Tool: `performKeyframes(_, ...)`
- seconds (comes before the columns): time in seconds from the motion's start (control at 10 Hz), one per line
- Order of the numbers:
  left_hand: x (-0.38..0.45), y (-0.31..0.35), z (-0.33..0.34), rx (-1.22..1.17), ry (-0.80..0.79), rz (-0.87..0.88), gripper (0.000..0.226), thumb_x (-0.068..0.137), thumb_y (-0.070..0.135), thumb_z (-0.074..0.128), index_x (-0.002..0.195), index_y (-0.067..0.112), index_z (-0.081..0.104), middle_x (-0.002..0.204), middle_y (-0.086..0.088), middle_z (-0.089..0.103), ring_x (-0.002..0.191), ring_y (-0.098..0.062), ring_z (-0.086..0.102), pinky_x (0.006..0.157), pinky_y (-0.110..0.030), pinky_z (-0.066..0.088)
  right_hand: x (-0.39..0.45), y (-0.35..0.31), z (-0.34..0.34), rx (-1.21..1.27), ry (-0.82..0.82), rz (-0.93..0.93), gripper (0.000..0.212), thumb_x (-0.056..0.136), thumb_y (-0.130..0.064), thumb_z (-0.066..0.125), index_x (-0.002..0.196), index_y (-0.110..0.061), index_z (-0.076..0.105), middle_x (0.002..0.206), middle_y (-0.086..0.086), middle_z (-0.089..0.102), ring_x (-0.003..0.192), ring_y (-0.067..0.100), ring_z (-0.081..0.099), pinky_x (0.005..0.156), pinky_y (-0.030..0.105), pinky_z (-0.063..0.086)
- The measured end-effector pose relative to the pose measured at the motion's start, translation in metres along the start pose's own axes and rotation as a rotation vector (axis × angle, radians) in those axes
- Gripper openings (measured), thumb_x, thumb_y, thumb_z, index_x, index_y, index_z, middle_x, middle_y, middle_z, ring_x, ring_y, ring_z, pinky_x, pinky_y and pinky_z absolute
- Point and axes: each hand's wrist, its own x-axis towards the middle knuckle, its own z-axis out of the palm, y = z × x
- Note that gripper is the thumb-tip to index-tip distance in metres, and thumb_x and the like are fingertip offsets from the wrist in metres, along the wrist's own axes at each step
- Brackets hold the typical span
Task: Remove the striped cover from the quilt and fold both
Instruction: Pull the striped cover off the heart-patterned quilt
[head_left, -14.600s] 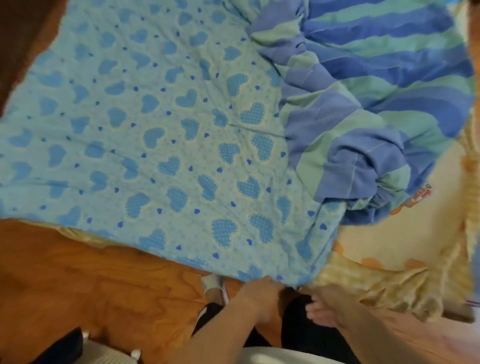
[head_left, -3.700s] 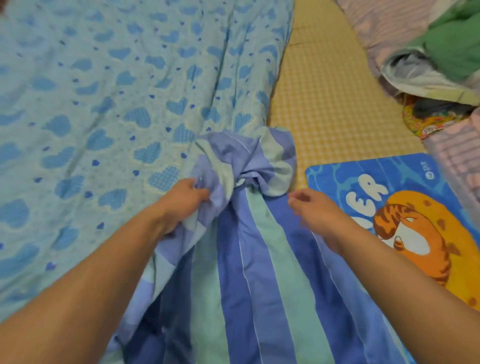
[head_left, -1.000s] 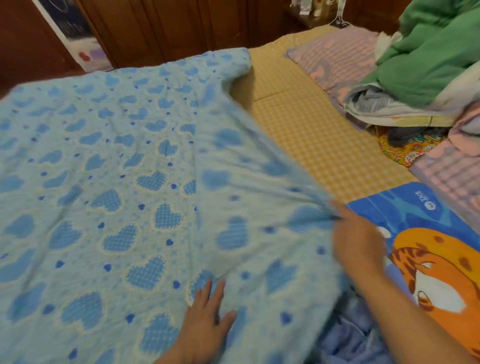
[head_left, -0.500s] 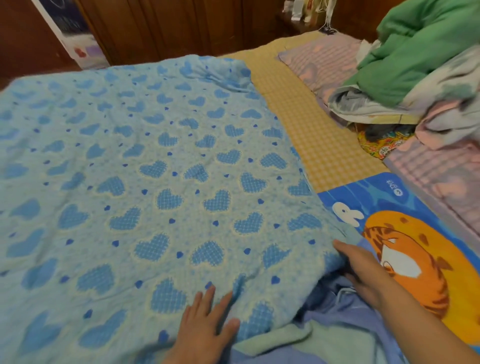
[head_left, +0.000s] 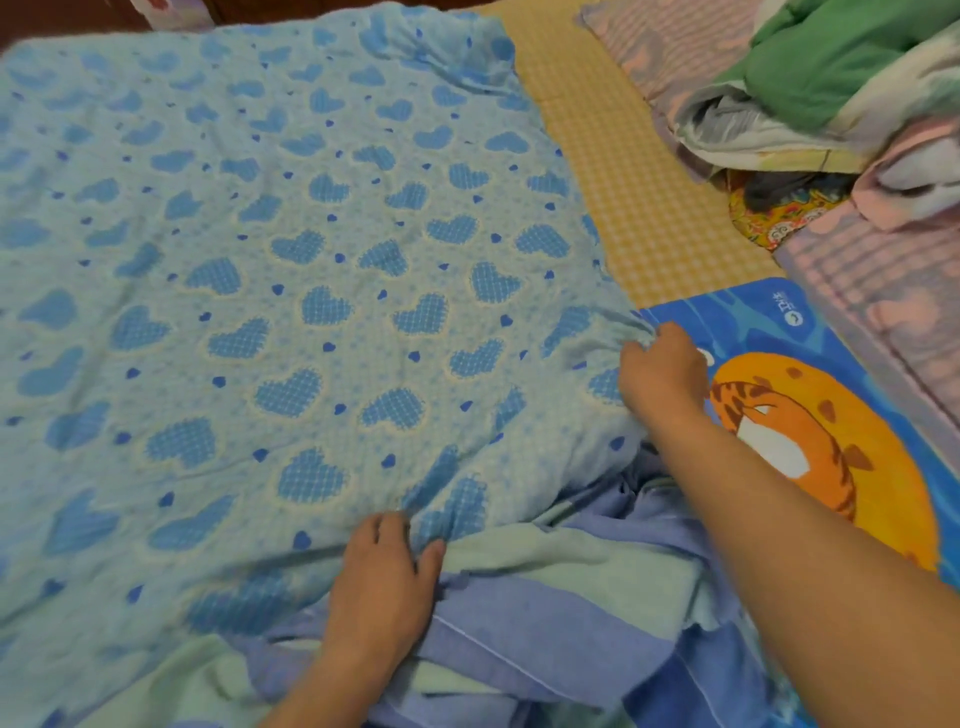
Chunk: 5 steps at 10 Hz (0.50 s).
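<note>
You are viewing a light blue quilt showing darker blue checked hearts, a cover showing blue and pale green stripes, a yellow checked sheet, and a blue mat bearing an orange tiger.

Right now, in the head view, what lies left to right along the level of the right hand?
Quilt → right hand → tiger mat → pink checked bedding.

One quilt, one striped cover.
</note>
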Motion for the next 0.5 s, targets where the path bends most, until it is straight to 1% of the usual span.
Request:
performKeyframes(0.1,-0.017,0.011,-0.007,0.065,0.168,0.192,0.035,0.082,0.025,0.069,0.112,0.011,0.059,0.118,-0.012,0.053,0.107,-0.034,0.053,0.093,-0.044,0.046,-0.004,0.023,-0.012,0.588,-0.369,0.254,0.053,0.1,-0.028,0.055,0.146,-0.009,0.04,0.138,0.013,0.056,0.117,0.032,0.06,0.094,0.046,0.052)
performKeyframes(0.2,-0.043,0.04,-0.002,-0.025,0.016,0.467,0.037,0.088,0.041,0.058,0.121,0.024,0.056,0.121,0.003,0.054,0.109,-0.022,0.054,0.095,-0.036,0.044,-0.049,0.065,-0.025,0.618,-0.555,0.007,0.048,0.1,-0.03,0.055,0.146,-0.026,0.04,0.138,-0.007,0.058,0.123,0.014,0.058,0.099,0.038,0.05)
performKeyframes(0.3,-0.039,0.07,0.014,0.038,-0.102,0.346,0.062,0.092,0.053,0.049,0.147,0.026,0.039,0.141,0.002,0.047,0.125,-0.023,0.048,0.105,-0.037,0.039,-0.089,0.123,-0.03,-0.005,-0.683,-0.202,0.073,0.094,-0.033,0.064,0.155,-0.029,0.023,0.143,-0.006,0.049,0.129,0.01,0.047,0.106,0.032,0.04)
performKeyframes(0.4,-0.053,0.106,0.027,0.214,-0.439,0.262,0.044,0.095,0.032,0.047,0.137,0.017,0.041,0.123,-0.013,0.062,0.111,-0.037,0.061,0.088,-0.042,0.047,-0.096,0.148,-0.035,-0.181,-0.629,-0.216,0.073,0.092,-0.035,0.063,0.155,-0.019,0.028,0.156,0.003,0.037,0.14,0.02,0.039,0.111,0.037,0.036)
performKeyframes(0.5,-0.112,0.136,0.065,-0.033,-0.628,0.073,0.014,0.096,0.003,0.052,0.089,-0.01,0.051,0.081,-0.027,0.059,0.11,-0.037,0.066,0.085,-0.019,0.048,-0.105,0.14,-0.045,-0.001,-0.44,-0.054,0.064,0.091,-0.049,0.062,0.143,-0.015,0.045,0.148,0.009,0.047,0.124,0.025,0.05,0.097,0.035,0.041)
